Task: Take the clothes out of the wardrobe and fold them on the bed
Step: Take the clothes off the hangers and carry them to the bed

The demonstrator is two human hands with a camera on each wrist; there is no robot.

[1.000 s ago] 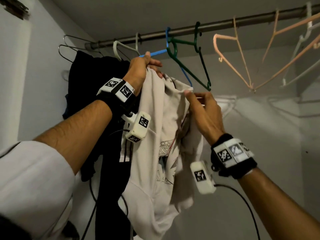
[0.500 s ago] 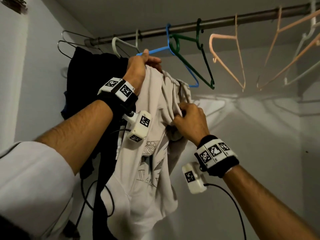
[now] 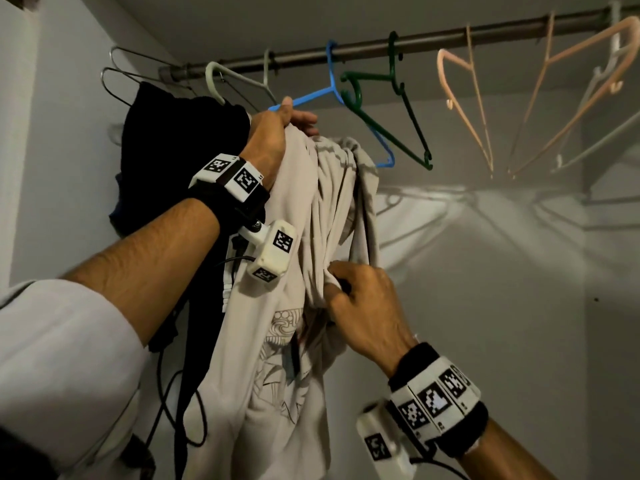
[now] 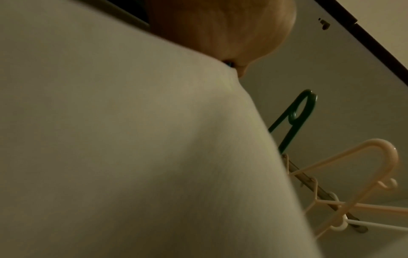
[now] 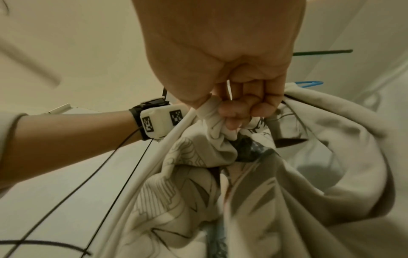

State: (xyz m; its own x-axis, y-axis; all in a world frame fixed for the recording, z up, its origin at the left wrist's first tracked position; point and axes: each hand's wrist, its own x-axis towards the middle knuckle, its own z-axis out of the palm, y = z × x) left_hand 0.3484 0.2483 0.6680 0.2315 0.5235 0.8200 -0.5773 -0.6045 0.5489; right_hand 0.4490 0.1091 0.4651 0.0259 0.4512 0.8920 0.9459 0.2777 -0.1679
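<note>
Bunching a fold of the cream shirt [image 3: 298,341], the right hand [image 3: 363,306] has its fingers [image 5: 253,108] curled tight round the cloth. Higher, the left hand [image 3: 273,136] grips its shoulder on the blue hanger [image 3: 311,95] under the rail [image 3: 433,39]. Soft, light fabric; likely best held at the shoulders.
</note>
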